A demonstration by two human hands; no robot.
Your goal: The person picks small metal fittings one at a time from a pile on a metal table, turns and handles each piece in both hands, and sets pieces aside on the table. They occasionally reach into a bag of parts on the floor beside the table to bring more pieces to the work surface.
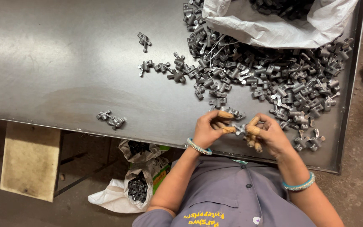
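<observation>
both forearms reach forward, wrists bent inward. left hand (pixel 210 127) and right hand (pixel 269 135) close together, fingers curled, wrapped fingertips (pixel 224 114) pinched toward each other. a bangle on each wrist.

On the table (pixel 64 75), a heap of parts (pixel 265 75) spreads right, below a sack (pixel 269 25) at the far edge. 2 hands (pixel 209 128) (pixel 269 134) meet at the near edge; bags (pixel 135 185) lie underneath.
</observation>
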